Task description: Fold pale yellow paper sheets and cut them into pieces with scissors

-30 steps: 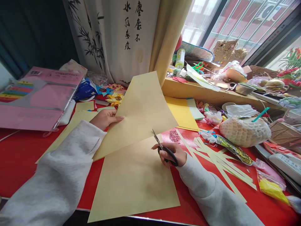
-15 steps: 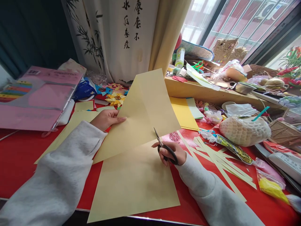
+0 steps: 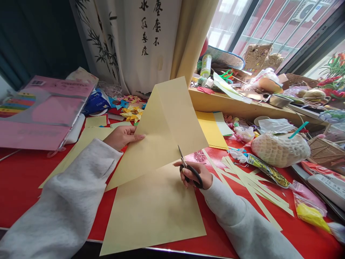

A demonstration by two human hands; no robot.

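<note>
My left hand (image 3: 122, 136) grips the left edge of a pale yellow sheet of paper (image 3: 161, 133), lifted and bent along a crease so its upper part tilts up. My right hand (image 3: 195, 175) holds black-handled scissors (image 3: 185, 165), blades pointing up and touching the lifted sheet's lower right edge. A second pale yellow sheet (image 3: 153, 208) lies flat on the red table (image 3: 24, 180) under both hands. Several cut paper strips (image 3: 250, 183) lie to the right of my right hand.
A pink plastic folder (image 3: 45, 115) lies at the left. Folded coloured paper pieces (image 3: 130, 111) sit by the curtain (image 3: 142, 43). Bright yellow paper (image 3: 211, 131) lies behind the scissors. A net-wrapped bundle (image 3: 280, 149), packets and a cluttered wooden ledge (image 3: 242, 106) fill the right side.
The lifted sheet has been bent more along its crease and raised a little. The scissors have shifted slightly right along the sheet's lower edge. My left hand has stayed put.
</note>
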